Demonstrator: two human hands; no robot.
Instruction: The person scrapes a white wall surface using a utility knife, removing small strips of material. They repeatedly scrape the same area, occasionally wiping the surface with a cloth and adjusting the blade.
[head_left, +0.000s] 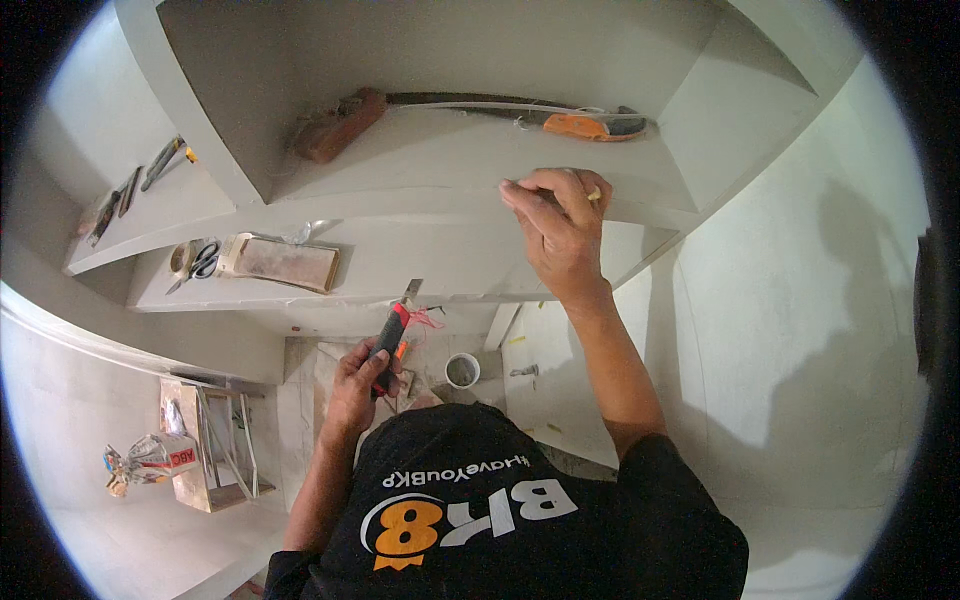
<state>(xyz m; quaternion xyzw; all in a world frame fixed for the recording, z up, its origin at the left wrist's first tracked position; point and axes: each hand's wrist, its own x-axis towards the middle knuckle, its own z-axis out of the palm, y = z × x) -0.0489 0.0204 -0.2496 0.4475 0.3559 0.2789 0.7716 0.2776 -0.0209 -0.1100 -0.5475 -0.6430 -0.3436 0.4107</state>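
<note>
My left hand (360, 379) grips a red and black utility knife (390, 337), its metal blade out and pointing up toward the lower shelf's front edge. Tangled pink string (426, 319) hangs beside the knife's head. In front of the upper shelf (465, 157) is my right hand (566, 217), raised with curled fingers and the thumb and forefinger close together. Something small and yellowish, perhaps a ring, shows at one finger. Whether anything thin lies between the fingertips cannot be seen. Behind this hand, a handsaw (480, 101) with a brown handle and an orange-handled tool (592, 126) lie on the upper shelf.
On the lower shelf (435, 255) lie a sanding block (285, 261), scissors (204, 260) and a tape roll (181, 257). Hand tools (161, 163) rest in the left compartment. Below are a white bucket (462, 370) and a wooden stand (214, 450) with a bag (161, 454).
</note>
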